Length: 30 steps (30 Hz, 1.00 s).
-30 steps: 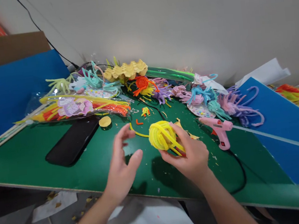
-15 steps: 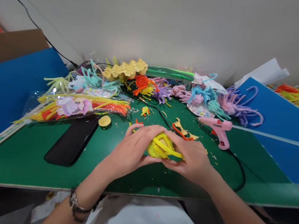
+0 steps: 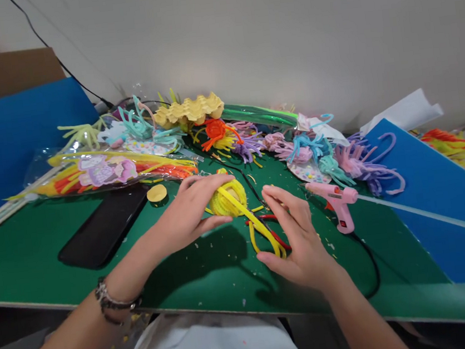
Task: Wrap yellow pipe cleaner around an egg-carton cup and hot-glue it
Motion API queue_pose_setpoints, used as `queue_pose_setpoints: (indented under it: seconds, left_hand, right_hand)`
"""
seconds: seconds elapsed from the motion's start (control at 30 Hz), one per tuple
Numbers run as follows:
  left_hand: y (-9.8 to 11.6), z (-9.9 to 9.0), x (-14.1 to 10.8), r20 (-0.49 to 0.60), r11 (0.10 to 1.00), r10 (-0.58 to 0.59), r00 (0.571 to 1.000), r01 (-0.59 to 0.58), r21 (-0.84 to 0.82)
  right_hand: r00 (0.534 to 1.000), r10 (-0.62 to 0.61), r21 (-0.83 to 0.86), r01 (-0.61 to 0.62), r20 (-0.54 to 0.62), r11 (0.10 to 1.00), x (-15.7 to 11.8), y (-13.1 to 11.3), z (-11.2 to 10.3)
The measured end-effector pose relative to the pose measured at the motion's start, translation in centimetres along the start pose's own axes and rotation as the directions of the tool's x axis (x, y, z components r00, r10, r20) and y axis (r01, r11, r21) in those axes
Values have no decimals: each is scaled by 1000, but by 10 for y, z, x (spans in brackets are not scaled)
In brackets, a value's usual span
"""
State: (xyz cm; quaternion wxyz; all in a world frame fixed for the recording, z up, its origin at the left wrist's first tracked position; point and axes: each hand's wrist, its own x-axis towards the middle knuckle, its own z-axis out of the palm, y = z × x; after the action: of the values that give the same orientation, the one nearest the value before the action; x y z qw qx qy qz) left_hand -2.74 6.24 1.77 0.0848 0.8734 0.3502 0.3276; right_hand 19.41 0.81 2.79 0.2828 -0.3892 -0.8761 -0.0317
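My left hand (image 3: 190, 210) holds a rounded yellow coil of fuzzy pipe cleaners (image 3: 221, 204) between thumb and fingers, a paler spot showing in its middle. Long yellow ends (image 3: 261, 227) trail from the coil to the right in a loop. Beside that loop is my right hand (image 3: 298, 231), fingers apart and nothing gripped; whether it touches the loop I cannot tell. Partly behind the yellow ends lies something with red handles (image 3: 281, 239), its kind hidden. A pink glue gun (image 3: 338, 201) stands to the right of my right hand.
A black phone (image 3: 104, 228) and a small round yellow disc (image 3: 157, 193) lie at left. Bagged pipe cleaners (image 3: 65, 179), an egg-carton piece (image 3: 189, 110) and purple pipe-cleaner pieces (image 3: 369, 161) line the back. The glue gun's cord (image 3: 372, 259) runs along the right.
My right hand has come off the yellow coil and opened. My left hand has shifted left with the coil, and the loose yellow ends and red handles now show between my hands.
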Motion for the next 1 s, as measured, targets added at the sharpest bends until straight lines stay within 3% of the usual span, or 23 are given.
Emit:
queue_pose_setpoints:
  seconds: [0.3, 0.5, 0.73, 0.8, 0.9, 1.0]
  left_hand:
    - [-9, -1, 32, 7, 998, 62, 998, -62, -24]
    - [-19, 13, 27, -47, 994, 78, 996, -81, -70]
    - [-19, 18, 23, 45, 999, 5, 999, -3, -54]
    - [-20, 18, 22, 69, 998, -21, 997, 25, -54]
    - [-24, 19, 22, 71, 996, -44, 996, 50, -74]
    - [-27, 21, 21, 56, 996, -42, 998, 46, -74]
  right_hand:
    - [997, 73, 36, -72, -26, 997, 2, 13, -1]
    - [994, 100, 35, -99, -33, 994, 4, 29, 0]
    - [984, 178, 209, -172, -8, 963, 4, 36, 14]
    - [978, 209, 403, -196, 13, 894, 3, 37, 16]
    - [958, 281, 726, -236, 61, 646, 1, 39, 17]
    - [917, 391, 868, -255, 78, 426, 1, 40, 16]
